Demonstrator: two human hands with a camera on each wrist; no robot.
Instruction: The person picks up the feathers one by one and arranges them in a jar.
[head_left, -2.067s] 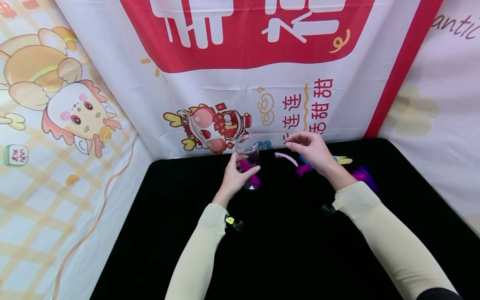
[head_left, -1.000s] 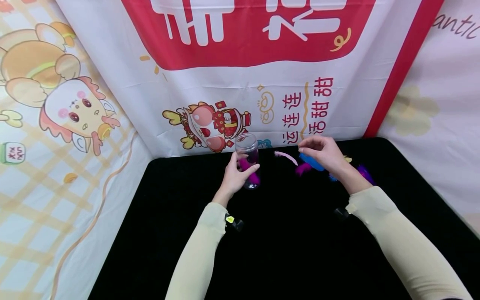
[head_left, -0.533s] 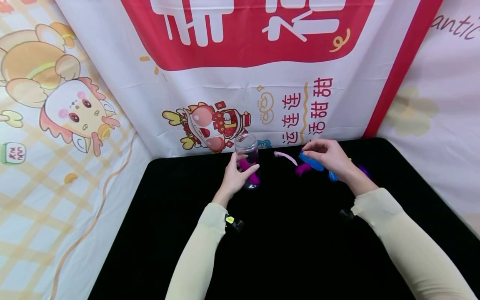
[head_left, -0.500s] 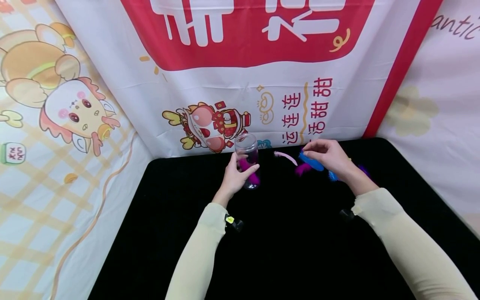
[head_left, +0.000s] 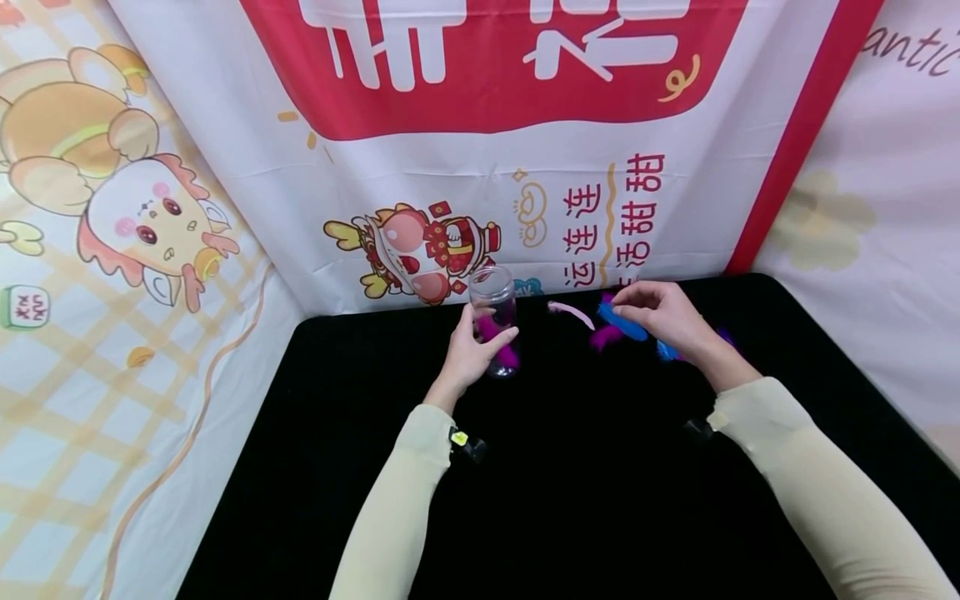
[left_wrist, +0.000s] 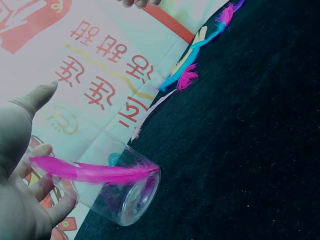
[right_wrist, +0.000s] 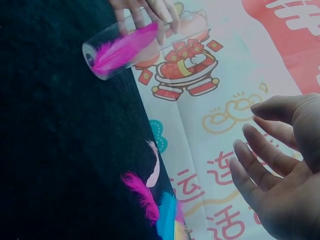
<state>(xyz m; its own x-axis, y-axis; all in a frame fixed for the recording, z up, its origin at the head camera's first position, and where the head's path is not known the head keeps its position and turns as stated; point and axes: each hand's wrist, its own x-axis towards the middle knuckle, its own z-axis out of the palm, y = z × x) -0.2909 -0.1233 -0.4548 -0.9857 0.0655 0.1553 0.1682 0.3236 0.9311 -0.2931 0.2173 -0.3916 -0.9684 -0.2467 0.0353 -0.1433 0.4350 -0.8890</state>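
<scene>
Magenta feather (left_wrist: pixel 95 173) inside clear jar (left_wrist: pixel 134 204)

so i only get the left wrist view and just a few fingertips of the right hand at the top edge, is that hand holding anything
Observer: No, the right wrist view shows the right hand with its fingers loosely bent and nothing visible between them.
Operator: ok and what shows right below it from the head camera
Observer: In that picture the blue feather shows just below its fingertips.
Operator: and over on the left i only make out the bottom end, where is the top
Observer: The head view shows the rim of the clear jar above the left hand.
</scene>
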